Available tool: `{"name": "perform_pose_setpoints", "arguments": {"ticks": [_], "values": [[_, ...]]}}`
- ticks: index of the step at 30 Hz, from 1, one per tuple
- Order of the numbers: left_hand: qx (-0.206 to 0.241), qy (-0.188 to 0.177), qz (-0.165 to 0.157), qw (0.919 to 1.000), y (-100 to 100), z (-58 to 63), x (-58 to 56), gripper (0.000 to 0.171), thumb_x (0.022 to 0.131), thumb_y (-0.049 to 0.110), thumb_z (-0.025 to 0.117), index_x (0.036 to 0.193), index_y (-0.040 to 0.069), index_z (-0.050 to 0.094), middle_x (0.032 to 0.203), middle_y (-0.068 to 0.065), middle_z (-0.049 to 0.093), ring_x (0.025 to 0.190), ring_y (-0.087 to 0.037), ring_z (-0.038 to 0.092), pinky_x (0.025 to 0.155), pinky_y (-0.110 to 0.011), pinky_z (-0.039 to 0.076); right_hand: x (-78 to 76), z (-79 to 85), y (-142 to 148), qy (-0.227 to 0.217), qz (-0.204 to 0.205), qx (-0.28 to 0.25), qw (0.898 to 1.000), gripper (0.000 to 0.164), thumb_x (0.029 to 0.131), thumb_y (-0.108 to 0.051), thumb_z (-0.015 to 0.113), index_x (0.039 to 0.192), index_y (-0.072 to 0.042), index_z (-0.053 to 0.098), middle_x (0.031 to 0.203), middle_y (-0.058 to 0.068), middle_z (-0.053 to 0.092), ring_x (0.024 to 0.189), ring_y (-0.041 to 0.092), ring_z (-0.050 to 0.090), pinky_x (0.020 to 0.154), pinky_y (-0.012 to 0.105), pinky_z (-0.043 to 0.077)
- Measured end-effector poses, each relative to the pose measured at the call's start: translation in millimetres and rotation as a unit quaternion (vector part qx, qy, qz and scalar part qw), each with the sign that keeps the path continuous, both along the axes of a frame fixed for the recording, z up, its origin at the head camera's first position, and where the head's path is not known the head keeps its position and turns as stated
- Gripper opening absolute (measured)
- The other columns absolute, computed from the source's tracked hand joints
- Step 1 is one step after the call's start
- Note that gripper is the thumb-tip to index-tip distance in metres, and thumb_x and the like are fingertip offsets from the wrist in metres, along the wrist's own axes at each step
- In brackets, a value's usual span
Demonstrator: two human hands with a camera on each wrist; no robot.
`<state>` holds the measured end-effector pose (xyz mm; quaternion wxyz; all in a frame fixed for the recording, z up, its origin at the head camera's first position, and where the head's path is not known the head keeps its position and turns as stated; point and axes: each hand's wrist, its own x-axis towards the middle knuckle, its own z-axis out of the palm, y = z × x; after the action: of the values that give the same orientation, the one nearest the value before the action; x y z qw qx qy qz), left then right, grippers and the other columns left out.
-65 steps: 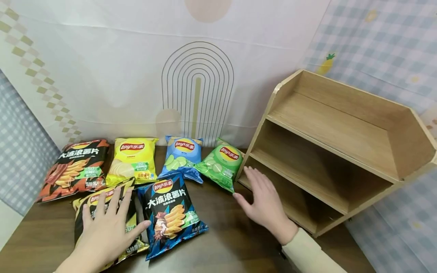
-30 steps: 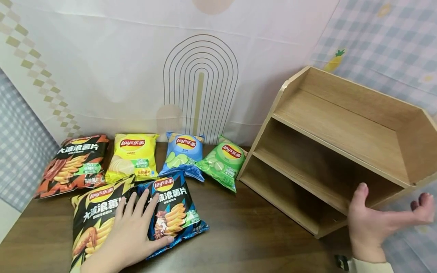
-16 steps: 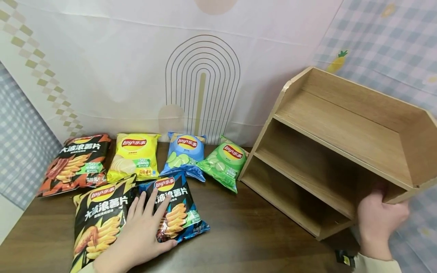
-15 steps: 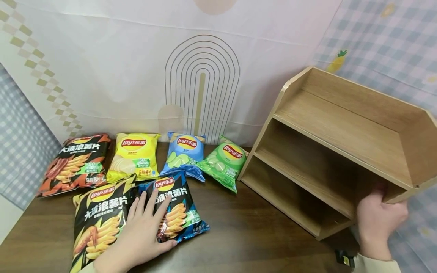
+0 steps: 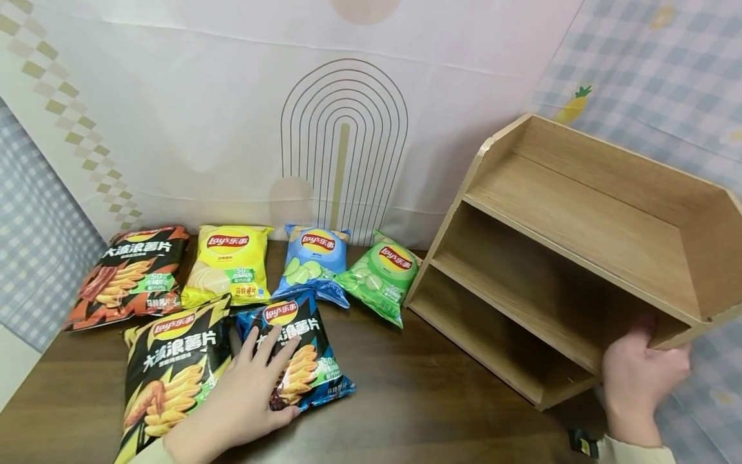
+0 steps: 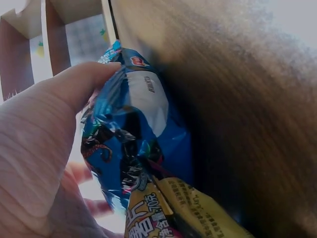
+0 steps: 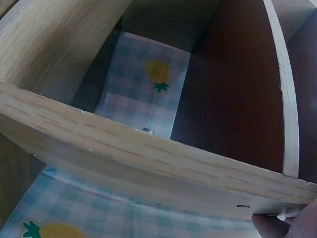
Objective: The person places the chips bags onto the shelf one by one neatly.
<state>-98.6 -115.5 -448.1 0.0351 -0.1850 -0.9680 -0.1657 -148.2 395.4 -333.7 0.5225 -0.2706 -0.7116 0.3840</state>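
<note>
My left hand (image 5: 243, 396) rests with spread fingers on a blue-and-black bag of potato chips (image 5: 310, 374); in the left wrist view, the thumb lies along that bag's (image 6: 143, 99) edge. Beside it, partly under the same wrist and forearm, is a black-and-gold chip bag (image 5: 174, 361). On the right, my right hand (image 5: 643, 377) grips the front edge of a wooden shelf unit's (image 5: 597, 219) right side panel. Its fingers reach into the middle compartment and are partly hidden. Only some fingertips (image 7: 272, 227) show in the right wrist view, against the panel's outer face.
A back row holds a red-and-black chip bag (image 5: 127, 277), a yellow one (image 5: 228, 264), a blue one (image 5: 313, 261) and a green one (image 5: 379, 274) against the shelf's left side. A patterned cloth (image 5: 232, 116) hangs behind. Everything stands on a brown wooden table (image 5: 417, 393).
The right hand moved from near the shelf's left end to its right side panel and took hold. The left hand slid right from the black-and-gold bag onto the blue-and-black one.
</note>
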Motion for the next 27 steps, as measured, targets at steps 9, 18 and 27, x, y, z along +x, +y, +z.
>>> {"name": "perform_pose_setpoints", "arguments": {"ticks": [9,18,27], "values": [[0.007,-0.034,-0.026,0.9990,1.9,3.0,9.5,0.098,0.075,0.064,0.071,0.154,0.025,0.028,0.156,-0.015,0.022,0.138,-0.053,0.015,0.098,-0.069,0.032,1.3,2.3,-3.6,0.002,-0.002,0.014,1.000,0.034,0.094,-0.025,0.054,0.123,-0.012,0.064,0.118,0.009,0.066,0.110,0.023,0.058,0.099,0.027,0.040],[0.031,-0.074,-0.091,0.9926,7.9,1.7,16.6,0.091,0.080,0.062,0.068,0.154,0.030,0.025,0.158,-0.006,0.019,0.140,-0.048,0.012,0.094,-0.071,0.033,-1.0,-6.4,12.3,0.008,0.008,0.025,1.000,0.033,0.093,-0.025,0.054,0.124,-0.016,0.064,0.117,0.005,0.066,0.108,0.018,0.058,0.098,0.024,0.041],[0.083,-0.098,-0.133,0.9828,15.4,5.1,13.2,0.090,0.082,0.051,0.073,0.154,0.031,0.022,0.161,0.000,0.012,0.144,-0.041,0.005,0.095,-0.072,0.031,-1.4,-8.1,12.9,-0.020,-0.005,0.027,0.999,0.036,0.094,-0.030,0.052,0.120,-0.009,0.064,0.112,0.019,0.064,0.110,0.039,0.057,0.096,0.043,0.041]]}}
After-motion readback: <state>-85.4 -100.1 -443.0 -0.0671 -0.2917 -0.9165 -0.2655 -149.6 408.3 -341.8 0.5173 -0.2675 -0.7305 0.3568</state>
